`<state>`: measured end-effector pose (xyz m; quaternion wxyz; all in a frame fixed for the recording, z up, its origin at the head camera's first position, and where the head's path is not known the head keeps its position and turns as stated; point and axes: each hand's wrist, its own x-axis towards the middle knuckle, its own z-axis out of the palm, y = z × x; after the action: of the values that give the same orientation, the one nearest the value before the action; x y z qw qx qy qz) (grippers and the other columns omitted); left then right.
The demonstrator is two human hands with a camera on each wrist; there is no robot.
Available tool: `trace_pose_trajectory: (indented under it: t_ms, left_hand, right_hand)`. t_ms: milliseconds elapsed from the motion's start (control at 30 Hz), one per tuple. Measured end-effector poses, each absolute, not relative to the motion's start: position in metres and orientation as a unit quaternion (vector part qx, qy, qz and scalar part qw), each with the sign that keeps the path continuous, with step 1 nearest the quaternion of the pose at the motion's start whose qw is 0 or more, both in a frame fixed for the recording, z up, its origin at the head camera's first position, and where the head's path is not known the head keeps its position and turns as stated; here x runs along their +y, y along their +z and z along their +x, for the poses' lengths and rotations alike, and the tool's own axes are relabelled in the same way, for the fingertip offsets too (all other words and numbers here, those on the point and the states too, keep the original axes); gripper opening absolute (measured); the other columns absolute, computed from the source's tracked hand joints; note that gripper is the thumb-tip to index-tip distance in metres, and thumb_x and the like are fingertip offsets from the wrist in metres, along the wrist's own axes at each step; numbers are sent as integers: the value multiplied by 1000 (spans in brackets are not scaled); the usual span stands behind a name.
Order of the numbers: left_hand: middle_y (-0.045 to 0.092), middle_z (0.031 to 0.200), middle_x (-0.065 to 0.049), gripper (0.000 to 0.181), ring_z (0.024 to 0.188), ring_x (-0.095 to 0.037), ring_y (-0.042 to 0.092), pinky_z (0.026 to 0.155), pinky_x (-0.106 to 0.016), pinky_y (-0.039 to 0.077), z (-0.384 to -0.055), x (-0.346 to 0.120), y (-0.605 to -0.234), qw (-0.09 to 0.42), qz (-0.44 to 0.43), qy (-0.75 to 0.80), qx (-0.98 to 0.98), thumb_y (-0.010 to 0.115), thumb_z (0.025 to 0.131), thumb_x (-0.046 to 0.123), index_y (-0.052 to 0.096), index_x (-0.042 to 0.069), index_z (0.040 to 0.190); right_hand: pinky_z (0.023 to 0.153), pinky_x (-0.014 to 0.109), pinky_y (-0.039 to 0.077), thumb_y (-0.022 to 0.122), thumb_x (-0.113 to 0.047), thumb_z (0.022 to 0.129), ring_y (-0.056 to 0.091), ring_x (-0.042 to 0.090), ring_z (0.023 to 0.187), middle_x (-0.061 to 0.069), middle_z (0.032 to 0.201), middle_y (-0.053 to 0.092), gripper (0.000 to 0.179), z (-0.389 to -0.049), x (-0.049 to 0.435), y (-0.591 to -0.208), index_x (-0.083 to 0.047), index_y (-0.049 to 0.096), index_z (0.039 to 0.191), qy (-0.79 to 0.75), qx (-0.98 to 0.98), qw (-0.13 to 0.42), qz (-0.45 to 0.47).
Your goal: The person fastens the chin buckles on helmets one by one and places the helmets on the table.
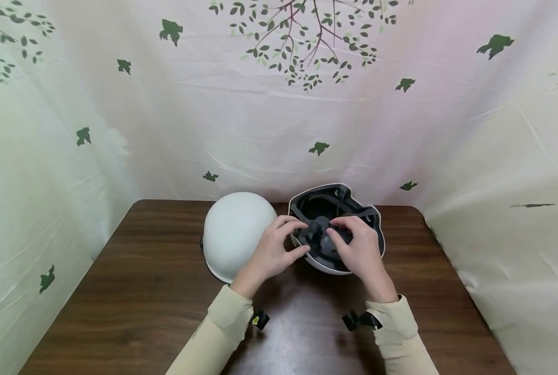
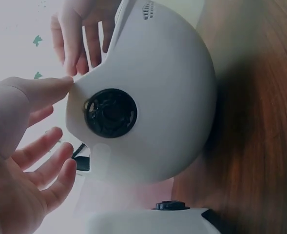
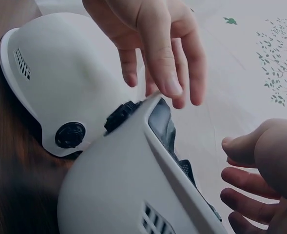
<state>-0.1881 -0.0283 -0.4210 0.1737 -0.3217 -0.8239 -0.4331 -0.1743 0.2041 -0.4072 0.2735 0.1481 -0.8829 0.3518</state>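
Observation:
A white helmet (image 1: 328, 268) lies upturned on the table, its black lining and straps (image 1: 318, 229) facing up. My left hand (image 1: 276, 250) is at its left rim, thumb and fingers spread apart. In the left wrist view, the left thumb (image 2: 50, 91) overlaps the rim beside a round black knob (image 2: 111, 113). My right hand (image 1: 360, 250) reaches over the lining from the right, fingertips close to the black parts in the middle. The right wrist view shows a gap between the right thumb (image 3: 245, 146) and fingers. A second white helmet (image 1: 237, 234) sits dome-up just left.
The brown wooden table (image 1: 143, 291) has a back edge right behind both helmets. A pale curtain (image 1: 260, 130) with leaf and bird prints encloses the back and sides. Black straps with small devices (image 1: 260, 319) are on both wrists.

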Motion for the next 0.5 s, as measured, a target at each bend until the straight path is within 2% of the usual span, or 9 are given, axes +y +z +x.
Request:
trace_pose_trajectory:
  t_ms: [100, 167, 267, 333, 400, 500]
  left_hand:
    - [63, 128, -8, 41, 115, -23, 63, 92, -37, 55, -188, -30, -422, 179, -311, -428, -829, 87, 87, 16, 73, 9, 125]
    - [61, 131, -9, 42, 118, -24, 61, 92, -37, 55, -186, -31, -422, 181, -304, -427, -832, 86, 88, 16, 72, 10, 127]
    - [59, 135, -11, 44, 121, -26, 60, 93, -39, 55, -182, -33, -422, 179, -292, -426, -838, 84, 89, 18, 70, 9, 130]
    - [58, 136, -12, 45, 122, -27, 59, 95, -41, 55, -179, -34, -423, 180, -285, -426, -840, 84, 89, 19, 70, 8, 131]
    - [59, 136, -13, 45, 122, -28, 60, 98, -43, 54, -176, -34, -424, 184, -279, -424, -842, 84, 89, 19, 70, 7, 130]
    - [60, 134, -12, 43, 120, -27, 61, 97, -43, 54, -173, -33, -425, 190, -273, -429, -840, 83, 90, 18, 70, 7, 129]
  right_hand:
    - [85, 42, 59, 82, -12, 92, 71, 24, 97, 9, 104, 75, 14, -173, 210, -409, -7, 79, 105, 348, -883, 279, 142]
    - [86, 33, 57, 81, -12, 92, 71, 23, 98, 8, 103, 76, 12, -172, 215, -410, -7, 79, 104, 349, -882, 288, 135]
    - [87, 17, 50, 81, -10, 92, 72, 23, 97, 8, 101, 76, 10, -172, 224, -411, -7, 80, 101, 348, -878, 307, 120]
    - [86, 10, 45, 80, -9, 92, 71, 24, 95, 9, 100, 76, 8, -172, 231, -412, -6, 80, 100, 347, -874, 322, 111]
    - [85, 9, 42, 80, -7, 91, 70, 24, 93, 10, 100, 76, 7, -173, 238, -412, -4, 79, 98, 343, -871, 338, 99]
    - [76, 17, 41, 79, -6, 92, 62, 24, 85, 13, 104, 74, 7, -174, 250, -413, -3, 79, 98, 339, -870, 351, 76]
